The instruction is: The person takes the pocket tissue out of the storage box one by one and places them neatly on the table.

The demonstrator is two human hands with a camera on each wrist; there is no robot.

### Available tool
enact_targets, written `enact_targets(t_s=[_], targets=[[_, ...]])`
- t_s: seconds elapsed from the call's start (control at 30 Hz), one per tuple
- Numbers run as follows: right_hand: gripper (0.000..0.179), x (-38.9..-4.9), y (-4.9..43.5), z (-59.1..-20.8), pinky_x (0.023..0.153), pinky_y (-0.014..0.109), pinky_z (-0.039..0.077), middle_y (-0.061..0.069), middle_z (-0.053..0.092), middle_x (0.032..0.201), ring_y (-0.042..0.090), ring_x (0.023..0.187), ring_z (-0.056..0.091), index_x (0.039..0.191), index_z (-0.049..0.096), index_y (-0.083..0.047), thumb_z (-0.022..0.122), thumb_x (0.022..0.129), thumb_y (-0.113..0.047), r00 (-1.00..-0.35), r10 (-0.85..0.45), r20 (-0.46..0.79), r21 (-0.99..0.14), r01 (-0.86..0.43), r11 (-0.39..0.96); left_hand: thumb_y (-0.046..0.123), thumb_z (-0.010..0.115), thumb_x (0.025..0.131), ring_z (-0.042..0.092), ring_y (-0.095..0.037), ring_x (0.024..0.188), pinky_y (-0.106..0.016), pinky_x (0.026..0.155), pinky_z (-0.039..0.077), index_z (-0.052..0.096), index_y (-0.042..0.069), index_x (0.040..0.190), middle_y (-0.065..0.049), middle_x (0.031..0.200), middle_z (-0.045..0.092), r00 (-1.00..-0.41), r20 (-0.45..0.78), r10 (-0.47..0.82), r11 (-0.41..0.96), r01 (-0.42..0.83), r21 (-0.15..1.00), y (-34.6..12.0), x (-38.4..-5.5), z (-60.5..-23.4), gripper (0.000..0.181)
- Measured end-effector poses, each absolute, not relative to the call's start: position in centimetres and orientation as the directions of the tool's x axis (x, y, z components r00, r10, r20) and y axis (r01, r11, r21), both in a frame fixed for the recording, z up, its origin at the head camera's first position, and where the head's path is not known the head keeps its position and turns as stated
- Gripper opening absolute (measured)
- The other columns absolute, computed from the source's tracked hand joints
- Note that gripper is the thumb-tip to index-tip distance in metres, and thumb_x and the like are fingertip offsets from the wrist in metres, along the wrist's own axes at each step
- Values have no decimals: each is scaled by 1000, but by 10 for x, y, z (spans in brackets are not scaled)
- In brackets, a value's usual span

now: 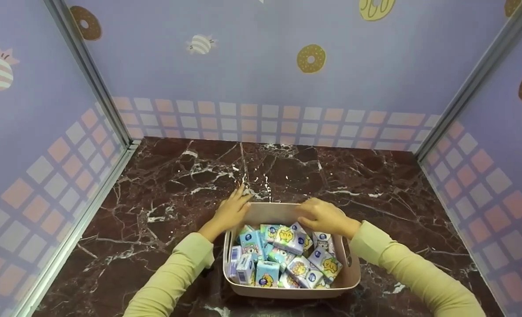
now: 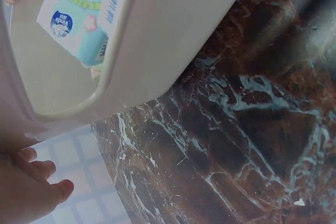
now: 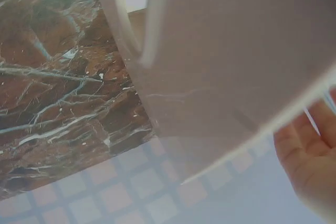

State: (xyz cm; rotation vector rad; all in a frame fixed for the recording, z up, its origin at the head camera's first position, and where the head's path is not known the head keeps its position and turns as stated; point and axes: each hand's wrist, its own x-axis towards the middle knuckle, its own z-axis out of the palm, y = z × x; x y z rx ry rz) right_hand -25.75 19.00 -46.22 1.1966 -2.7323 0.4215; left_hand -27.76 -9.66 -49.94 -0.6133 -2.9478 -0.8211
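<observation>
The basket point(image 1: 292, 292) of loose tissue packs point(image 1: 290, 239) sits on the counter point(image 1: 150, 246). The left hand point(image 1: 231, 210) is open at its far-left corner; the right hand point(image 1: 324, 216) bends at the far rim, its grip impossible to tell. An even, level hold should keep the packs from sliding, I reckon.

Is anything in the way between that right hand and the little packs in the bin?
Nothing visible. The right hand is at the far rim of the bin, which has no lid on, and the packs lie uncovered inside.
</observation>
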Motion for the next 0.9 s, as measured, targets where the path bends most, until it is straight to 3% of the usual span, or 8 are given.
enact_targets(t_s=[0.13,0.3,0.5,0.7,0.83,0.9], targets=[[24,-256,189,-461,68,34,47,3,61,90,17,81,57,101,63,-10,57,83,-26,-702,-685,195,-209,-712,670,24,37,94,25,-39,129,-63,93,25,51,9,123,-15,143,26,-926,111,361,780,365,509,-96,-278,-499,35],[20,-255,189,-455,60,30,45,1,60,77,13,66,54,94,62,-10,58,80,-25,-681,-732,-7,-222,-713,665,23,37,94,27,-40,128,-63,92,27,53,8,120,-17,140,30,-921,123,369,777,378,503,-96,-280,-501,34],[30,-252,183,-446,62,29,44,3,61,73,11,63,52,105,59,-9,58,80,-26,-617,-765,-186,-271,-716,644,22,36,94,28,-41,126,-60,93,29,54,7,118,-19,138,34,-914,134,383,770,396,500,-95,-279,-501,33],[39,-250,165,-441,72,33,46,8,64,91,19,78,59,115,55,-9,59,80,-26,-619,-725,-303,-324,-648,689,21,36,94,29,-42,125,-57,95,29,53,6,118,-19,137,36,-911,133,391,765,402,503,-96,-279,-501,34],[48,-249,152,-446,79,39,45,12,60,108,27,92,58,120,49,-8,63,78,-26,-666,-634,-393,-313,-551,774,20,36,94,31,-43,124,-56,96,29,54,5,118,-18,136,37,-910,144,388,765,405,501,-95,-278,-500,33],[52,-249,146,-451,77,39,46,12,60,104,26,89,59,121,46,-8,66,76,-25,-695,-570,-437,-289,-491,822,20,37,94,32,-43,124,-55,96,29,54,5,117,-18,135,38,-909,155,386,759,409,507,-95,-278,-501,33]])
